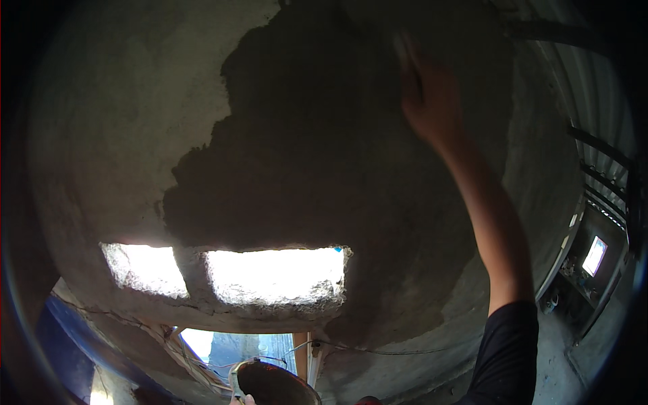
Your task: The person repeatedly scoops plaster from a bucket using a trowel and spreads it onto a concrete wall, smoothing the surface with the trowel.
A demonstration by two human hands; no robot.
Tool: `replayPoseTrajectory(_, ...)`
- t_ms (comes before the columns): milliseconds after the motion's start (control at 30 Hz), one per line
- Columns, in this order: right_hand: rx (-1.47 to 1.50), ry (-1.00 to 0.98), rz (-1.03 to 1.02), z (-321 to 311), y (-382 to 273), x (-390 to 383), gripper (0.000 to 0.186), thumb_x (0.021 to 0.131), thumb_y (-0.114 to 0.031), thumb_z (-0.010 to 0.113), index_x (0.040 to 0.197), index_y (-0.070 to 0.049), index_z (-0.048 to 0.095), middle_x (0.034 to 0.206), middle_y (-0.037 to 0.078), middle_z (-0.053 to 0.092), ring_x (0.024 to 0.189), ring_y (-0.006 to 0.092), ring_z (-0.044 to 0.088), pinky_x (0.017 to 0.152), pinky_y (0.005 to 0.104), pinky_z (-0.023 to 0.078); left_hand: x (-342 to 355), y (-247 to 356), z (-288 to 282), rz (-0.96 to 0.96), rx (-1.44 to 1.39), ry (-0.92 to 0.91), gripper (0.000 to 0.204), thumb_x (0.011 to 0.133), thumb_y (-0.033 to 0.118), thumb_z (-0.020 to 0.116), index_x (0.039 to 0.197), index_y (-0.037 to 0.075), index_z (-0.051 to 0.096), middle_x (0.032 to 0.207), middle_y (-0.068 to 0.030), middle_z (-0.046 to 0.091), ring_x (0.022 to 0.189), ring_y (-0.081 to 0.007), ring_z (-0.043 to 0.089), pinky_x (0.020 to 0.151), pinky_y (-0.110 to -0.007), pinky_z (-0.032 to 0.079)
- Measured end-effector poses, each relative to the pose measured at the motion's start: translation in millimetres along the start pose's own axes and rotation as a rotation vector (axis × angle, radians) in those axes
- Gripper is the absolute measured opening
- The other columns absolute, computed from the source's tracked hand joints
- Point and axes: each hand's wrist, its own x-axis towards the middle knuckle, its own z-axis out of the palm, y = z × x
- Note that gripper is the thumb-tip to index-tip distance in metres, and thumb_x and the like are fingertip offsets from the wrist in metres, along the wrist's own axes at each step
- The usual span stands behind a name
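The right hand (432, 104) is wrapped around a blurred hand tool (403, 50), over dark, damp-looking plaster (317, 142). Far below, left fingertips (244, 400) meet a round container (278, 386); grip cannot be told. Caution: uneven tool pressure could gouge plaster; tilting could spill any contents.

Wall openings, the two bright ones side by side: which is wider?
The right opening, just right of the divider; it stretches clearly farther across than the left opening.

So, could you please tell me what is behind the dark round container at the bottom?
Behind the dark round container, a bluish surface shows through the lower opening, with a brown post at right; whatever the container covers cannot be seen.
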Motion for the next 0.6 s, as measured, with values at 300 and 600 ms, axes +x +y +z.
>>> replayPoseTrajectory(300,0.013,-0.336,0.296,76,-105,222,0.047,0.099,-0.016,0.059,0.141,0.004,0.053,0.138,0.026,0.058,0.127,0.0363,0.059,0.106,0.0477,0.050,-9,-34,36,0.059,-0.148,0.183,0.043,0.102,0.036,0.059,0.090,-0.004,0.069,0.075,-0.0202,0.068,0.072,-0.0319,0.064,0.070,-0.047,0.049)
replayPoseTrajectory(600,-0.080,-0.466,0.070,102,-130,166,0.040,0.093,-0.010,0.063,0.131,0.000,0.060,0.112,0.024,0.070,0.106,0.0401,0.069,0.088,0.0501,0.057,-13,-4,-20,-0.158,-0.130,0.093,0.040,0.099,0.035,0.062,0.093,-0.004,0.069,0.084,-0.0256,0.070,0.080,-0.0412,0.066,0.074,-0.049,0.049)
